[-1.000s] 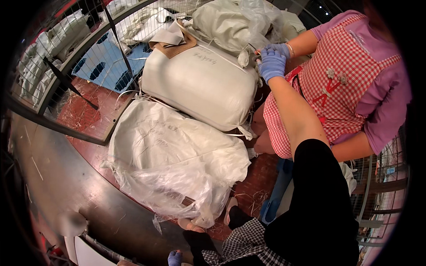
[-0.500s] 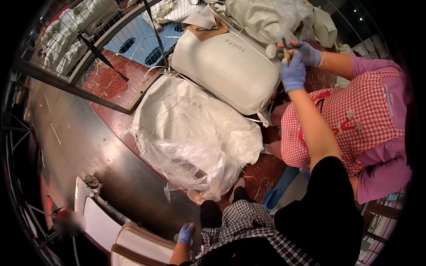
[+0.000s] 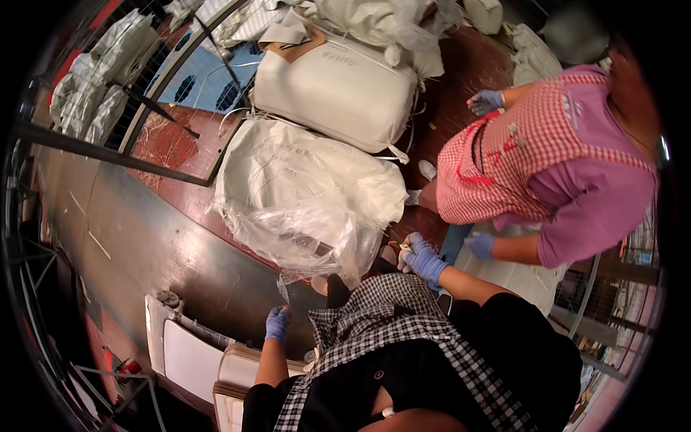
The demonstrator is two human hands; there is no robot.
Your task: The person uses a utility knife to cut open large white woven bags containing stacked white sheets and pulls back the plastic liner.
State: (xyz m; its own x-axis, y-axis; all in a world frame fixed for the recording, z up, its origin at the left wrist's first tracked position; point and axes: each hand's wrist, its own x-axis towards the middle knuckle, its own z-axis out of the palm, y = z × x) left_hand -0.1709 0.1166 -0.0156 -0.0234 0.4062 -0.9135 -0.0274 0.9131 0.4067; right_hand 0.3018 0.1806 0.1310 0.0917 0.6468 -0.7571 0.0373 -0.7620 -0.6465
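My right hand (image 3: 425, 262), in a blue glove, is closed around a small knife (image 3: 405, 248) with a yellowish handle; its thin dark end points toward the sacks. Beside my left thigh hangs my left hand (image 3: 276, 325), also gloved, with its fingers curled; what they hold, if anything, is hidden. In front of my feet lies a slack white woven sack (image 3: 302, 162). Crumpled clear plastic (image 3: 309, 223) covers its near side. Neither hand touches the sack. Behind it rests a full white bale (image 3: 331, 93).
On the right stands a co-worker in a red checked apron (image 3: 497, 162), both gloved hands apart from mine. A metal wire gate (image 3: 115, 151) rises at left. Padded boards (image 3: 237, 367) stand near my left arm. More white sacks (image 3: 374, 18) lie at the back.
My right hand has come back from beside the co-worker's hand, down toward my body, with the knife in it. The co-worker has drawn away, arms lowered. My left hand stays low.
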